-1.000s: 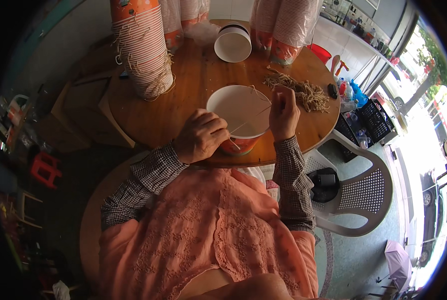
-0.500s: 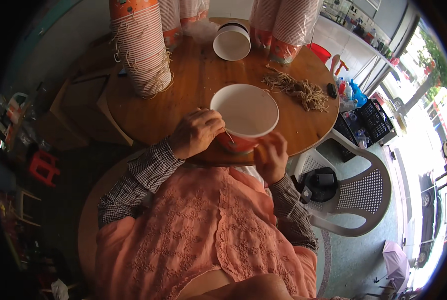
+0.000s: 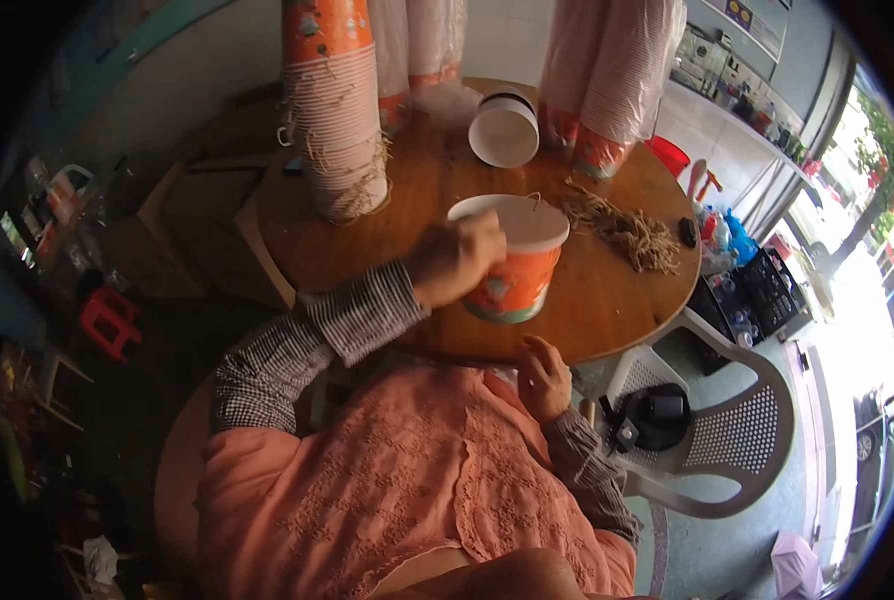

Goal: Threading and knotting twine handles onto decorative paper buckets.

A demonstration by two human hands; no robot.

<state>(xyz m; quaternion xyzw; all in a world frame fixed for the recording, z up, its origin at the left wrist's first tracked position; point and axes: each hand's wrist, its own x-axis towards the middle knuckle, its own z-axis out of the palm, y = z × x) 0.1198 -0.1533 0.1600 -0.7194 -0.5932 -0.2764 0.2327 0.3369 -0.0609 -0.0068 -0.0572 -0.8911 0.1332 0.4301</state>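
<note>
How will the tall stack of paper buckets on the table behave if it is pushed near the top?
The stack of paper buckets stands tall on a narrow base, so it would probably tip rather than slide. Nested paper looks light, so little force may be enough. The round wooden table looks smooth, giving little grip.

Your left hand (image 3: 454,258) grips the rim of the paper bucket (image 3: 515,260) standing at the near middle of the table (image 3: 607,310); your right hand (image 3: 544,378) sits below the table's near edge. A pile of string handles (image 3: 627,230) lies right of the bucket, a tipped bucket (image 3: 504,130) behind it, stacked buckets (image 3: 335,110) back-left, and a plastic chair (image 3: 727,440) to your right.
</note>
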